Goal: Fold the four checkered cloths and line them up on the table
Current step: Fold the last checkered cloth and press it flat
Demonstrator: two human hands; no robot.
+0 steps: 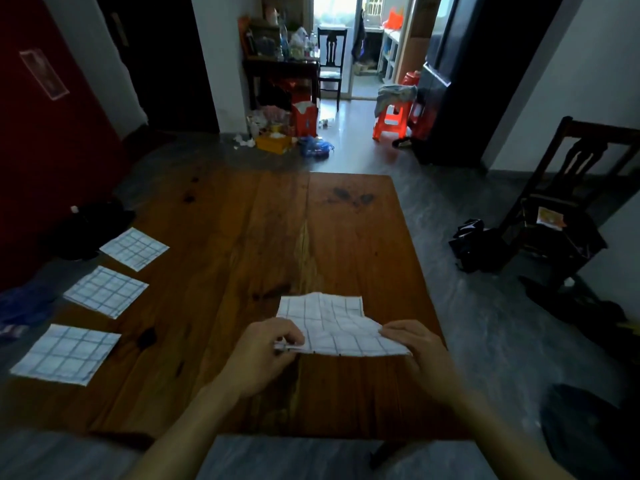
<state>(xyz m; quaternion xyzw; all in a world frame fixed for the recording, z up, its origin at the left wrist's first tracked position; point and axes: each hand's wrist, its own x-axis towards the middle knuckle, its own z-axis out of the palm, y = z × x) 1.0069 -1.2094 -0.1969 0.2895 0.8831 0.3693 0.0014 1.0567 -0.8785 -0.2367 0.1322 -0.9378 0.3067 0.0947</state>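
Dim room, one wooden table [242,220]. Three folded checkered cloths lie in a row down the left of the frame: far [134,248], middle [106,291], near [65,353]. A fourth cloth [332,323], crumpled, sits lower centre; the left hand [263,355] and right hand [415,348] each pinch its near edge.

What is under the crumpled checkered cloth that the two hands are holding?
The wooden table lies under the crumpled cloth, which the left hand and right hand pinch at its near corners. Whatever lies beneath the cloth itself is covered.
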